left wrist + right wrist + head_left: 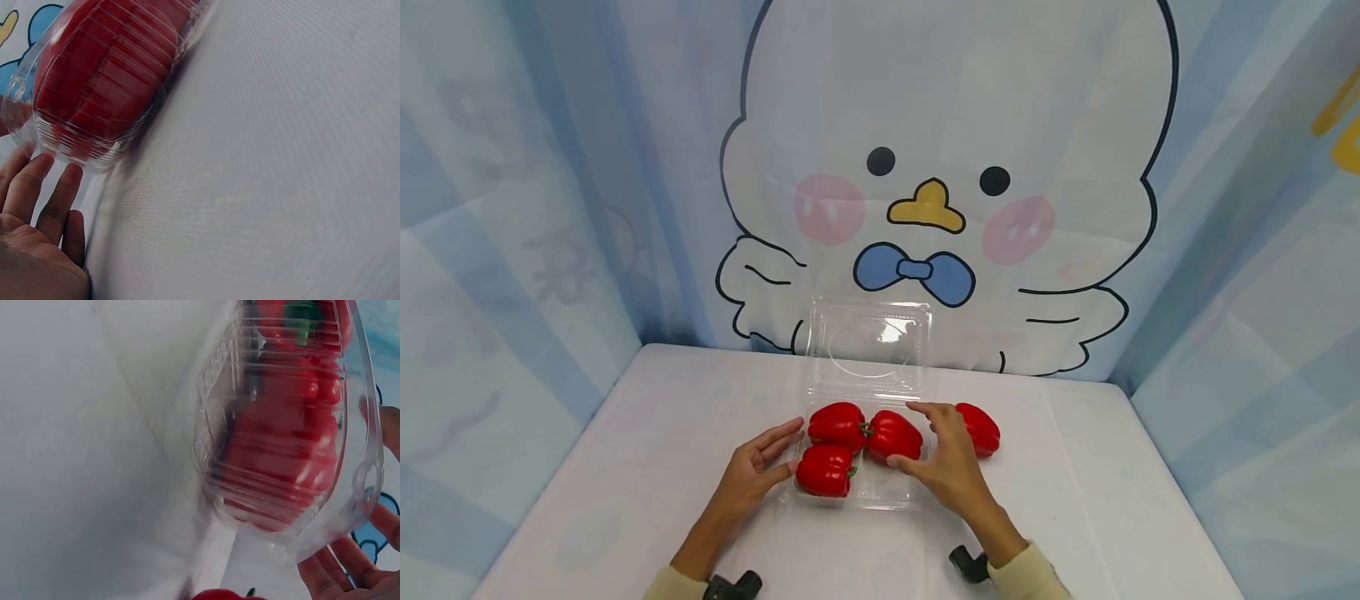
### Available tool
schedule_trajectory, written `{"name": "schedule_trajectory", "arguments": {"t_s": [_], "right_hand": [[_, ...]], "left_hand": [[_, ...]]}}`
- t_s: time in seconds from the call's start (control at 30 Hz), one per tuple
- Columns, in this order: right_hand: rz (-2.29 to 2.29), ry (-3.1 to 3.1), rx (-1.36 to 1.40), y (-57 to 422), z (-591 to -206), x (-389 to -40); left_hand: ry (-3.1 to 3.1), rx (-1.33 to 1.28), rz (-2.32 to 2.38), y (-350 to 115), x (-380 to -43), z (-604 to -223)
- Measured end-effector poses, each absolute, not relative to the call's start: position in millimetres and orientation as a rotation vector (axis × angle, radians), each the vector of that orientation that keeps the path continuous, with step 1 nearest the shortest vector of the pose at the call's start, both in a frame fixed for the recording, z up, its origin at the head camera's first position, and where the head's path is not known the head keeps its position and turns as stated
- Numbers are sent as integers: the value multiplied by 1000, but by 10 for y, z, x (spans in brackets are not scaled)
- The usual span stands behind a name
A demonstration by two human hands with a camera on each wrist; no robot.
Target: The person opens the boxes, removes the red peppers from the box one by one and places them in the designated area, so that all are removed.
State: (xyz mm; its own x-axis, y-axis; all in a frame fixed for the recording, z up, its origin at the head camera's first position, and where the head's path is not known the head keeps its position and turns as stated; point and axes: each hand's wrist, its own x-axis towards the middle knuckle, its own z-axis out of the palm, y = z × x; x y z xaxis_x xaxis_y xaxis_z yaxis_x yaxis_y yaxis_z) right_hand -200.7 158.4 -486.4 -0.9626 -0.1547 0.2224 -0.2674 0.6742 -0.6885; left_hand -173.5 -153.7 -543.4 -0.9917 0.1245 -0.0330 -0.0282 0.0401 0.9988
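Observation:
Three red bell peppers (837,425) lie in a clear plastic clamshell box (880,498), whose lid (872,342) stands raised at the back. Two of them sit on the left side, the third (895,437) at the back right. My left hand (751,468) is at the box's left side, fingers fairly straight, their tips by the outer wall (94,159). At the right side is my right hand (951,462), thumb over the rim near the back-right pepper and fingers spread along the outside (325,572). Neither hand visibly grips a pepper.
Another red bell pepper (979,431) lies on the white tabletop (1060,500) to the right of the box, partly behind my right hand. A cartoon-printed curtain (925,108) rises behind the table. Dark wrist camera mounts (970,564) sit at both sleeves.

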Motion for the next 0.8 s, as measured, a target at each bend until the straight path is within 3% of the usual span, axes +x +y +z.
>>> {"name": "schedule_trajectory", "arguments": {"t_s": [0.8], "right_hand": [[953,-2856,458,1335,-4942,-2110]], "left_hand": [[2153,95,2112,-1550,-1746,-5445]]}}
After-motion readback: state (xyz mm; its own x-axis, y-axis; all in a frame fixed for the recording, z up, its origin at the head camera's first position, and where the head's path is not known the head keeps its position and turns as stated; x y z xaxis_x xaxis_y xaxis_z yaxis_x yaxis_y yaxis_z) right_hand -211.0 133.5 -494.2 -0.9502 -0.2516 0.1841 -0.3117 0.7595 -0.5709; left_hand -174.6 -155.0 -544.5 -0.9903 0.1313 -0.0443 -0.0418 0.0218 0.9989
